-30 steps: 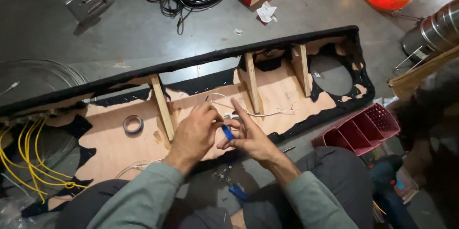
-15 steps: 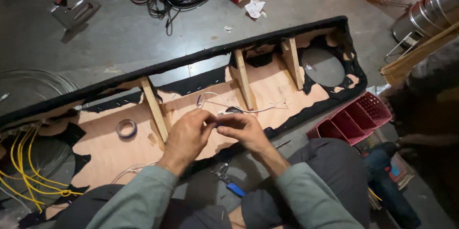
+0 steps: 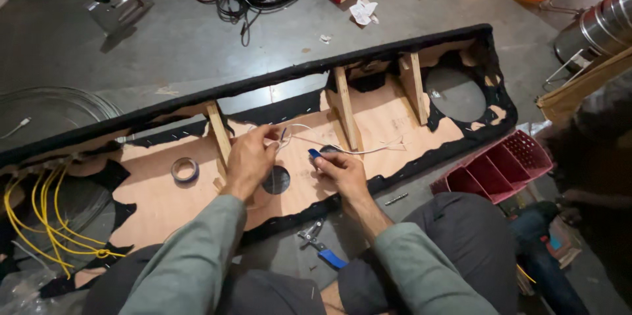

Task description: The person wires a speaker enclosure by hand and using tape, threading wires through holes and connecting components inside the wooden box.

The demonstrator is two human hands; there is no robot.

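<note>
The person's left hand [image 3: 250, 157] is pinched shut on thin white wires [image 3: 299, 132] just above a round hole [image 3: 276, 180] in the long plywood panel [image 3: 388, 124] — the strands trail right across the wood, past an upright wooden rib [image 3: 345, 107]. The right hand [image 3: 339, 170] is closed on a small blue piece [image 3: 315, 153] near the same wires. A roll of tape [image 3: 185, 169] lies on the panel to the left; yellow cables [image 3: 33, 216] curl at its far left end — blue-handled pliers [image 3: 321, 249] rest on the floor by the knees
</note>
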